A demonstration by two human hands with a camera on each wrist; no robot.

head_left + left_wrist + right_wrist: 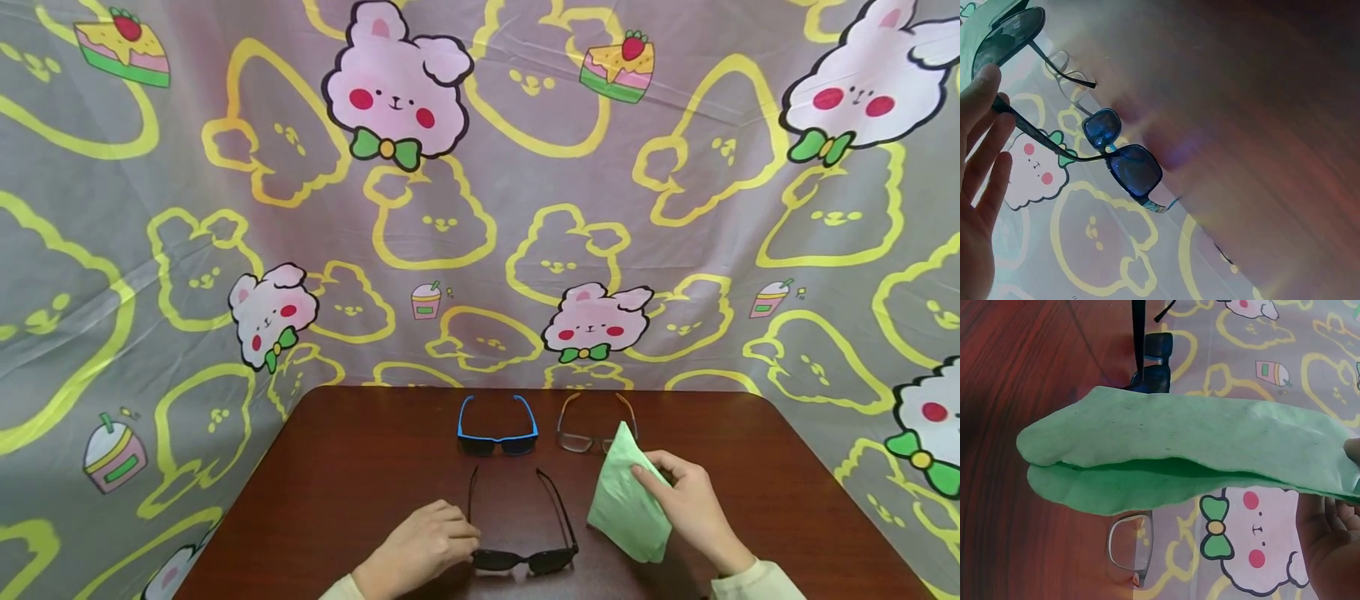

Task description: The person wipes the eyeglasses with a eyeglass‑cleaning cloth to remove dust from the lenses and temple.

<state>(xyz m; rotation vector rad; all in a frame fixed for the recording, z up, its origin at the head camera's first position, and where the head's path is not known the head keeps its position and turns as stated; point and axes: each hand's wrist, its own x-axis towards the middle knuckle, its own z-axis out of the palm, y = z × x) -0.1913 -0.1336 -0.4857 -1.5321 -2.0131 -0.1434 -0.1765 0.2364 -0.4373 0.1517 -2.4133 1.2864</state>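
Observation:
My left hand (427,546) pinches a pair of black sunglasses (552,560) at one end of the frame, by the hinge. Their temples stretch toward the back of the table. In the left wrist view, the thumb is at the lens rim and the fingers (997,131) are beside the temple (1038,134). A folded light-green cloth (628,504) hangs from my right hand (693,504), gripped between thumb and fingers. The right wrist view shows the cloth's two layers (1166,428) slightly parted along one edge. It is held to the right of the sunglasses.
Blue-framed sunglasses (497,442) lie farther back on the dark brown table (352,458), temples unfolded. To their right are clear-lensed glasses (576,442) with orange-brown temples, partly hidden by the cloth. A cartoon-printed curtain (450,225) rises behind and around the table.

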